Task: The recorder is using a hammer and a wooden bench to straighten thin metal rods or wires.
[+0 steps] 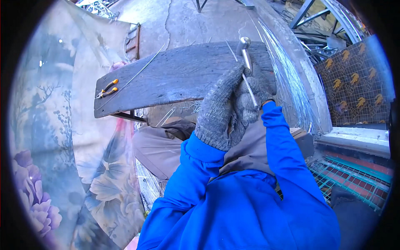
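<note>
Both my hands wear grey knitted gloves and meet above the near edge of a dark wooden bench (pixel 166 75). My left hand (pixel 218 108) is closed, its fingertips at a thin metal rod (pixel 250 88) that slants across the gloves. My right hand (pixel 260 85) is closed just beside it, around a shiny metal bar with a rounded knob (pixel 246 56) pointing away from me. Where the bar passes between the gloves, its lower part is hidden. A pair of pliers (pixel 108 88) with orange-and-black handles lies on the bench's left end.
A thin wire (pixel 143 68) lies across the bench. Long metal wires (pixel 291 79) spread over the floor at right. A flowered cloth (pixel 100 137) hangs at left. A patterned panel (pixel 354 81) and a green wire grid (pixel 346 179) stand at right. Metal frames (pixel 329 21) stand behind.
</note>
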Available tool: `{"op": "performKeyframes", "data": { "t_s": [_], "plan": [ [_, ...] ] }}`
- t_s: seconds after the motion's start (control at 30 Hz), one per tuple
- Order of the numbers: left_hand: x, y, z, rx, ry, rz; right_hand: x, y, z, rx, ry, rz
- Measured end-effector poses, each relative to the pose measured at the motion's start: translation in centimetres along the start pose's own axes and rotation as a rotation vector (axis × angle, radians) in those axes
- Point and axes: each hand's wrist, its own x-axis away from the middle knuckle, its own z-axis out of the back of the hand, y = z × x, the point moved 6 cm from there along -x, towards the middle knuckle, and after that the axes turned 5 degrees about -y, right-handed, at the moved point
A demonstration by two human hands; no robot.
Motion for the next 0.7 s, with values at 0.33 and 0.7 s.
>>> {"op": "performKeyframes", "data": {
  "t_s": [0.33, 0.7],
  "plan": [
    [-0.5, -0.3, 0.6, -0.140, 0.143, -0.036, 0.7, -0.9, 1.1, 0.052, -0.010, 0.019],
    [-0.3, -1.0, 0.2, -0.200, 0.245, -0.066, 1.4, -1.1, 1.0, 0.118, -0.004, -0.039]
  ]
}}
